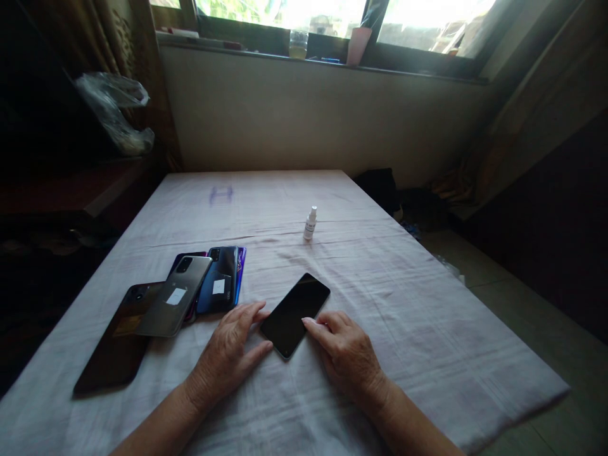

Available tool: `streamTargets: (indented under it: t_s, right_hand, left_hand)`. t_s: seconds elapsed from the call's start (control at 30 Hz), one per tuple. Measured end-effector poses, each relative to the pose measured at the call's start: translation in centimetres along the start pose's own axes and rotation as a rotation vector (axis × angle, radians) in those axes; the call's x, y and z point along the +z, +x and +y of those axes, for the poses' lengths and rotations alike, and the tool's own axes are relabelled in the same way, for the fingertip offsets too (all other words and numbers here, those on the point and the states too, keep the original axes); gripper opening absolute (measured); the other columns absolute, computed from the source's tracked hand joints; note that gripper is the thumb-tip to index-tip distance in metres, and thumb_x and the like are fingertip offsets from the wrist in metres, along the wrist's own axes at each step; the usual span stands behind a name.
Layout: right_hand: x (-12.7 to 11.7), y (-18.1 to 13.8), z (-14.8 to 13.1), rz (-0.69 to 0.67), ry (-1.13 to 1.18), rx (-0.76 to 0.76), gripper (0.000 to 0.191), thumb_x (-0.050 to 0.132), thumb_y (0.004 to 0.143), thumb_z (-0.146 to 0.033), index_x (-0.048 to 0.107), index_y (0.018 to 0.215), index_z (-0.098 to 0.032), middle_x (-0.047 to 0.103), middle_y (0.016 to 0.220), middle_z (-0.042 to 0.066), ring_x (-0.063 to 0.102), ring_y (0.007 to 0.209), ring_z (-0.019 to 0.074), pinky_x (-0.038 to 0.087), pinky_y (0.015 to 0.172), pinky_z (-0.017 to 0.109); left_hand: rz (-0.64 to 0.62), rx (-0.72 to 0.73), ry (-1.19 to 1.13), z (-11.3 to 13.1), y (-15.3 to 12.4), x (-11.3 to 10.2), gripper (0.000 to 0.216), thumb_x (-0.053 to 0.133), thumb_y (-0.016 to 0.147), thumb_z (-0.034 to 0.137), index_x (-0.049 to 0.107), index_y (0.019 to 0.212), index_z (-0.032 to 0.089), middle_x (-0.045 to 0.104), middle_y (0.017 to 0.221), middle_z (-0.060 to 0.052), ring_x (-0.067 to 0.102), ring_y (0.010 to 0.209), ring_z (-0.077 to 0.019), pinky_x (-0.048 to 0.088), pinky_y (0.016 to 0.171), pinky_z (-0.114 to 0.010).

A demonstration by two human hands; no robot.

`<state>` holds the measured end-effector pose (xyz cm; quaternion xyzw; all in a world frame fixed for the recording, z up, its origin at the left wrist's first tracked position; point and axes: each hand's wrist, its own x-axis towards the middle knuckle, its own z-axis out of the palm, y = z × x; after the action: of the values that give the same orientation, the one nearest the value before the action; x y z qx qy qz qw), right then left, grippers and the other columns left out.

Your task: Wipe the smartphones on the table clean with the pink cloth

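A black phone (295, 313) lies screen-up on the white cloth (380, 297), tilted with its top toward the far right. My left hand (228, 354) rests flat on the cloth at the phone's near-left corner, fingers stretched out and touching its edge. My right hand (344, 354) lies at the phone's right edge, its fingers loosely curled and the fingertips touching the phone's side. Neither hand lifts the phone.
Left of my hands, several phones (190, 291) lie face down in an overlapping pile, two with white stickers. A small white spray bottle (310, 223) stands farther back. A plastic bag (116, 114) sits at the far left below the window sill.
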<state>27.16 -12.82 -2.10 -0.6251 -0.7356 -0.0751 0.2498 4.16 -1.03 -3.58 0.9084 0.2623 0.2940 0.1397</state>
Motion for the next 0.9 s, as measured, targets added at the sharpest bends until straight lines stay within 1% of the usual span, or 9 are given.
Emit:
streamTargets:
  t_s: [0.13, 0.2, 0.27, 0.43, 0.6, 0.77, 0.9]
  right_hand:
    - [-0.1, -0.4, -0.8, -0.006, 0.072, -0.106, 0.028, 0.052, 0.092, -0.012, 0.068, 0.113, -0.020, 0.065, 0.087, 0.006, 0.057, 0.076, 0.0165, 0.046, 0.068, 0.025]
    - [-0.2, -0.5, -0.8, 0.000, 0.084, -0.120, 0.028, 0.050, 0.093, -0.012, 0.068, 0.113, -0.021, 0.065, 0.087, 0.005, 0.057, 0.075, 0.0161, 0.046, 0.068, 0.025]
    - [-0.3, -0.6, -0.4, -0.003, 0.061, -0.089, 0.030, 0.051, 0.092, -0.011, 0.069, 0.113, -0.022, 0.065, 0.087, 0.005, 0.057, 0.076, 0.0164, 0.047, 0.069, 0.026]
    - [-0.2, -0.7, 0.6, -0.007, -0.040, 0.043, 0.034, 0.051, 0.090, -0.008, 0.068, 0.116, -0.021, 0.066, 0.089, 0.007, 0.058, 0.081, 0.0182, 0.047, 0.071, 0.028]
    - [0.1, -0.3, 1.0, -0.046, -0.087, 0.037, 0.034, 0.051, 0.091, -0.009, 0.068, 0.117, -0.021, 0.067, 0.091, 0.007, 0.059, 0.082, 0.0184, 0.048, 0.073, 0.028]
    - [0.5, 1.4, 2.9, -0.102, -0.062, 0.001, 0.034, 0.054, 0.091, -0.011, 0.068, 0.118, -0.025, 0.067, 0.092, 0.006, 0.059, 0.084, 0.0174, 0.048, 0.075, 0.027]
    - [1.3, 3.0, 5.4, -0.079, -0.010, -0.025, 0.036, 0.056, 0.089, -0.008, 0.071, 0.115, -0.028, 0.067, 0.092, 0.003, 0.060, 0.084, 0.0165, 0.048, 0.075, 0.025]
  left_hand:
    - [-0.005, -0.005, -0.006, 0.0, 0.0, 0.0, 0.059, 0.062, 0.091, 0.036, 0.037, 0.143, 0.024, 0.072, 0.114, -0.008, 0.065, 0.114, -0.0269, 0.051, 0.101, -0.047]
    - [-0.007, -0.007, -0.010, 0.0, 0.0, 0.0, 0.060, 0.062, 0.091, 0.036, 0.036, 0.144, 0.025, 0.072, 0.114, -0.008, 0.065, 0.115, -0.0271, 0.051, 0.101, -0.047]
    - [-0.010, -0.007, -0.011, 0.0, 0.0, 0.0, 0.059, 0.062, 0.091, 0.036, 0.036, 0.143, 0.025, 0.072, 0.114, -0.008, 0.065, 0.115, -0.0274, 0.051, 0.101, -0.048]
    - [0.014, 0.019, 0.025, 0.0, 0.0, 0.1, 0.056, 0.061, 0.091, 0.037, 0.040, 0.141, 0.024, 0.073, 0.113, -0.008, 0.065, 0.114, -0.0279, 0.052, 0.101, -0.048]
    - [0.031, 0.073, 0.054, -0.1, -0.1, 0.1, 0.048, 0.065, 0.088, 0.040, 0.053, 0.131, 0.023, 0.073, 0.110, -0.008, 0.069, 0.105, -0.0274, 0.055, 0.096, -0.046]
    - [0.028, 0.095, -0.005, 0.4, -0.1, -0.2, 0.034, 0.065, 0.088, 0.033, 0.061, 0.120, 0.023, 0.073, 0.109, -0.009, 0.070, 0.101, -0.0248, 0.058, 0.089, -0.038]
    - [-0.070, 0.168, -0.067, 1.5, 0.3, -0.1, 0.028, 0.060, 0.091, 0.025, 0.063, 0.119, 0.023, 0.073, 0.110, -0.008, 0.070, 0.102, -0.0224, 0.058, 0.090, -0.035]
